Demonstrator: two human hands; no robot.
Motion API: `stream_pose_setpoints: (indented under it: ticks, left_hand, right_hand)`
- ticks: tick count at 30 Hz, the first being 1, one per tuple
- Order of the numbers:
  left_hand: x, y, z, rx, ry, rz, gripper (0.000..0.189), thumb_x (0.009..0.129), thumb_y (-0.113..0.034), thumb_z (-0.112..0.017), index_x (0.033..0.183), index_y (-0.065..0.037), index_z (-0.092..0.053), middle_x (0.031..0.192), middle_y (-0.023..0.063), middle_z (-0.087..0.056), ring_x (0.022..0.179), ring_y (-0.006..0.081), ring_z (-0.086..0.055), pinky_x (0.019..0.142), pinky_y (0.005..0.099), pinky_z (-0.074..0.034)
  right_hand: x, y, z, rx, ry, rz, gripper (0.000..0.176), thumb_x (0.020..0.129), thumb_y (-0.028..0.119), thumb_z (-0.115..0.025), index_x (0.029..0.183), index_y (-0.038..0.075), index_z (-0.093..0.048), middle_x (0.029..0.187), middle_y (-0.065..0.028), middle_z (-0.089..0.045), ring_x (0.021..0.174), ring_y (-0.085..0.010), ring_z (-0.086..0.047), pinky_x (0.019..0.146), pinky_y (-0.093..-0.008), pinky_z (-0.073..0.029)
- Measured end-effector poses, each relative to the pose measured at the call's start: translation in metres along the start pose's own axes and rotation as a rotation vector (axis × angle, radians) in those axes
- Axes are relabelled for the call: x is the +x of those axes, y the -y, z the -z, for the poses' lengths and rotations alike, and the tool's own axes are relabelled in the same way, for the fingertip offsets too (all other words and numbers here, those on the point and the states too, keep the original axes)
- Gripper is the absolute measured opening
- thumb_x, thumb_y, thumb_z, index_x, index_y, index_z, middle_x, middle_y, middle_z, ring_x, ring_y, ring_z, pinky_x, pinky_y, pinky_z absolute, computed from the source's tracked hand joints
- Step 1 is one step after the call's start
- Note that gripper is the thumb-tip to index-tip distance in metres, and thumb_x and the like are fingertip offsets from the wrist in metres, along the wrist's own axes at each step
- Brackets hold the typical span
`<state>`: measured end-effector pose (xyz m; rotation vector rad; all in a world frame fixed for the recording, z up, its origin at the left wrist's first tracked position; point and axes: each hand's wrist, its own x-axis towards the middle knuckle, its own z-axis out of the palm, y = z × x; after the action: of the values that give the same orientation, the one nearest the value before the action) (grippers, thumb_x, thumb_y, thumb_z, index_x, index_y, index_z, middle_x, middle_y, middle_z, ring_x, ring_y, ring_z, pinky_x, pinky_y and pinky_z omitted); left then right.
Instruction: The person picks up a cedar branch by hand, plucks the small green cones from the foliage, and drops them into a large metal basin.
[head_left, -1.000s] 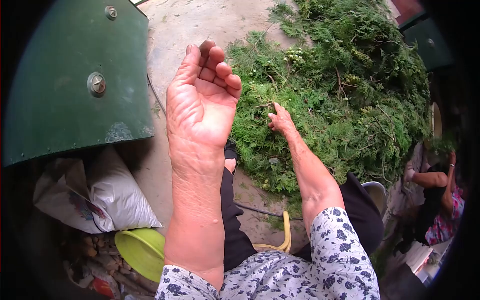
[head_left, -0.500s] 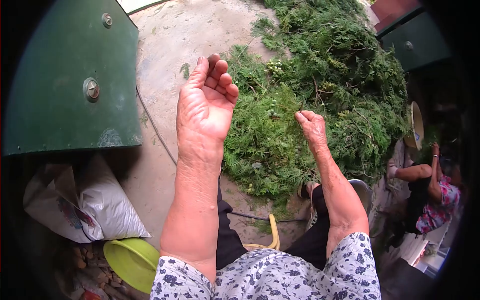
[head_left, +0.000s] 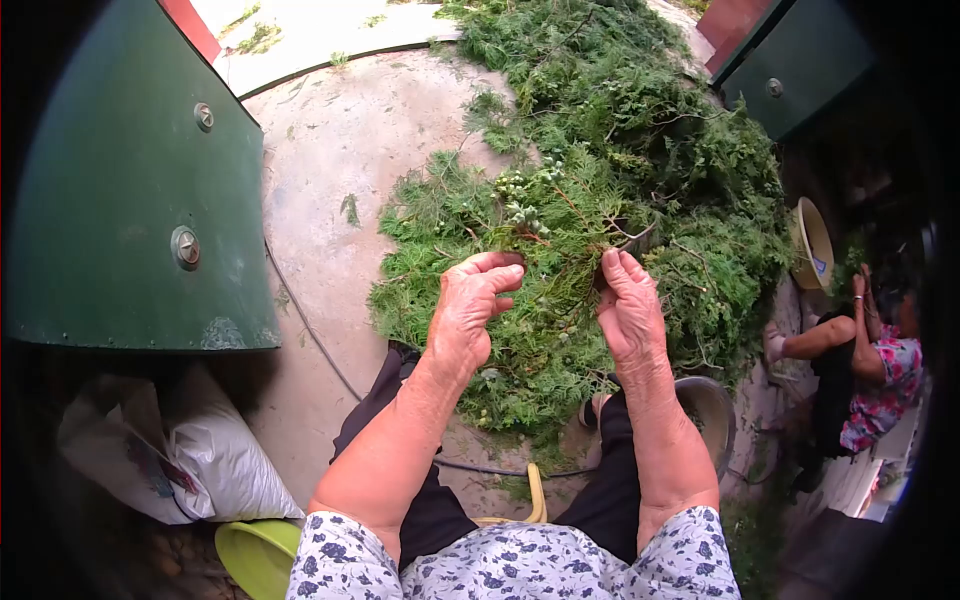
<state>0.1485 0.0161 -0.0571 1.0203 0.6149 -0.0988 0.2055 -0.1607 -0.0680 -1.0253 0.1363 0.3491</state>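
Observation:
In the head view, my right hand (head_left: 632,305) pinches a green conifer branch (head_left: 575,280), flat-leaved like arborvitae, between thumb and fingers. Its thin brown stem sticks out above that hand. My left hand (head_left: 465,310) is level with it on the other side, fingers curled and thumb tip against them. Whatever those fingertips hold, if anything, is too small to make out. Pale green cones (head_left: 522,215) show just beyond my left fingertips. Beneath and beyond both hands spreads a large heap of cut conifer branches (head_left: 690,200).
Green metal doors (head_left: 120,220) stand at left and upper right. White sacks (head_left: 225,450) and a lime-green basin (head_left: 262,560) lie at lower left. A metal basin (head_left: 712,425) sits by my right leg. Another person (head_left: 870,370) sits at right near a yellowish basin (head_left: 813,243). A dark cable (head_left: 310,335) crosses the floor.
My left hand has come down from its raised, palm-showing pose and curled its fingers near the branch. My right hand has shifted slightly, with more of the branch now showing. The view has tilted upward.

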Motion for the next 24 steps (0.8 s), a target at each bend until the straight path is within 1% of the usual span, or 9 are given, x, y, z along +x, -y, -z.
stream_pose_setpoints:
  ticks: [3, 5, 7, 11, 13, 15, 17, 22, 24]
  left_hand:
    - [0.001, 0.0, -0.005, 0.083, 0.082, -0.004, 0.017, 0.08, -0.016, -0.063, 0.094, -0.007, -0.064, 0.09, 0.0024, -0.064, 0.083, 0.0128, -0.057, 0.078, 0.0289, -0.042]
    - [0.005, 0.001, -0.007, 0.039, 0.11, 0.015, 0.02, 0.081, -0.025, -0.065, 0.092, -0.008, -0.064, 0.088, -0.0004, -0.063, 0.079, 0.011, -0.056, 0.071, 0.0271, -0.044]
    - [0.001, -0.003, -0.011, 0.088, 0.117, 0.063, 0.022, 0.082, -0.027, -0.065, 0.093, -0.008, -0.064, 0.084, -0.0018, -0.062, 0.074, 0.0092, -0.056, 0.066, 0.024, -0.043]
    - [0.002, -0.003, -0.016, 0.146, 0.199, 0.067, 0.022, 0.083, -0.026, -0.064, 0.095, -0.008, -0.064, 0.083, -0.0025, -0.062, 0.07, 0.0071, -0.055, 0.065, 0.0212, -0.042]
    - [0.005, -0.003, -0.014, 0.268, 0.212, -0.224, 0.021, 0.083, -0.024, -0.064, 0.095, -0.006, -0.065, 0.081, -0.0031, -0.062, 0.07, 0.0054, -0.054, 0.064, 0.0212, -0.041]
    - [0.005, -0.005, -0.014, 0.236, 0.249, -0.214, 0.021, 0.084, -0.024, -0.064, 0.092, -0.005, -0.066, 0.078, -0.0036, -0.062, 0.071, 0.0041, -0.052, 0.065, 0.0207, -0.04]
    - [0.008, -0.001, -0.013, 0.29, 0.245, -0.284, 0.023, 0.083, -0.024, -0.065, 0.092, -0.003, -0.066, 0.076, -0.0041, -0.061, 0.07, 0.0039, -0.05, 0.065, 0.0206, -0.039]
    - [0.001, -0.007, -0.018, 0.258, 0.329, -0.15, 0.025, 0.082, -0.024, -0.066, 0.095, -0.003, -0.066, 0.08, -0.0043, -0.061, 0.073, 0.0044, -0.05, 0.069, 0.0211, -0.038]
    - [-0.001, -0.006, -0.02, 0.241, 0.35, -0.094, 0.025, 0.081, -0.025, -0.066, 0.095, -0.003, -0.066, 0.082, -0.0044, -0.061, 0.075, 0.0046, -0.05, 0.07, 0.0214, -0.038]
  right_hand:
    - [-0.008, 0.001, -0.007, 0.1, -0.005, -0.008, 0.01, 0.086, 0.015, -0.06, 0.091, 0.007, -0.059, 0.083, 0.0038, -0.059, 0.074, -0.0063, -0.051, 0.068, -0.0191, -0.04]
    - [-0.007, 0.002, -0.01, 0.133, -0.032, 0.004, 0.01, 0.086, 0.014, -0.06, 0.092, 0.006, -0.06, 0.082, 0.0031, -0.059, 0.074, -0.0067, -0.051, 0.067, -0.0188, -0.04]
    - [-0.006, 0.005, -0.009, 0.128, -0.028, -0.012, 0.012, 0.087, 0.013, -0.059, 0.093, 0.004, -0.061, 0.083, 0.0018, -0.06, 0.074, -0.0066, -0.051, 0.067, -0.0184, -0.041]
    - [-0.002, 0.01, -0.005, 0.163, -0.025, -0.03, 0.013, 0.087, 0.013, -0.058, 0.095, 0.003, -0.061, 0.084, 0.0002, -0.061, 0.073, -0.0067, -0.053, 0.065, -0.0183, -0.043]
    - [-0.001, 0.013, -0.004, 0.149, -0.064, -0.036, 0.013, 0.087, 0.014, -0.059, 0.094, 0.004, -0.062, 0.083, 0.0007, -0.062, 0.072, -0.006, -0.054, 0.063, -0.018, -0.042]
    - [0.0, 0.018, 0.004, -0.007, 0.045, -0.158, 0.014, 0.087, 0.016, -0.059, 0.094, 0.004, -0.062, 0.082, 0.0012, -0.062, 0.072, -0.0051, -0.054, 0.062, -0.017, -0.041]
    - [-0.001, 0.016, -0.002, -0.02, 0.048, -0.134, 0.014, 0.087, 0.016, -0.06, 0.094, 0.004, -0.062, 0.082, 0.0015, -0.062, 0.072, -0.0048, -0.054, 0.062, -0.0174, -0.041]
    - [-0.007, 0.023, -0.01, -0.116, 0.092, -0.071, 0.014, 0.086, 0.014, -0.06, 0.092, 0.002, -0.064, 0.084, 0.0005, -0.063, 0.073, -0.0044, -0.054, 0.065, -0.0189, -0.041]
    - [-0.005, 0.021, -0.009, -0.203, 0.084, 0.01, 0.017, 0.085, 0.015, -0.062, 0.093, 0.0, -0.065, 0.089, -0.0035, -0.063, 0.081, -0.0073, -0.056, 0.074, -0.022, -0.041]
